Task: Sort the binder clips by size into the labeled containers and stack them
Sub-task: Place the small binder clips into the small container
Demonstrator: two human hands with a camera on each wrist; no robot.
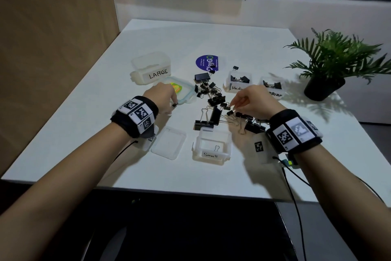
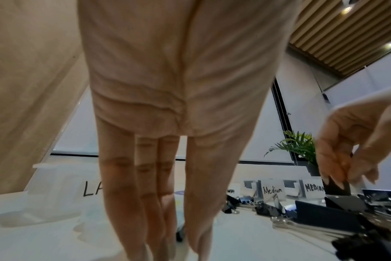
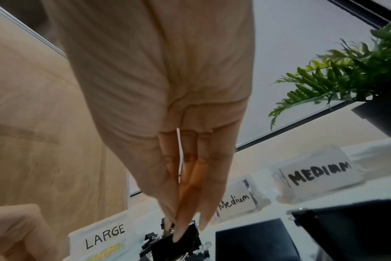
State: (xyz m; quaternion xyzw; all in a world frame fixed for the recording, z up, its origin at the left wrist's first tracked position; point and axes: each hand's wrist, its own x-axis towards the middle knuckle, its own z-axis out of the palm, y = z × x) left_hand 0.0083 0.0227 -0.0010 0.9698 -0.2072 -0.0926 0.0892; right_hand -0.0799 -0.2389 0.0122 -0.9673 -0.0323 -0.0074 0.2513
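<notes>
Hands are both down among the clips at mid-frame on the white tabletop (image 1: 275, 70). Left hand (image 1: 164, 97) pinches a tiny black clip (image 1: 175, 104) just below the teal-rimmed lid (image 1: 190, 93). Right hand (image 1: 251, 100) pinches a small clip (image 1: 226, 106) at the edge of the clip pile (image 1: 211, 100). LARGE container (image 1: 151, 70) sits upper left, Small container (image 1: 211, 146) lower centre, both Medium containers (image 1: 239, 81) right of the pile.

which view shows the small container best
The head view: the Small container sits whole near the table's front edge, label readable, a wire handle visible inside. Neither wrist view shows it; they face the Large and Medium containers instead.
</notes>
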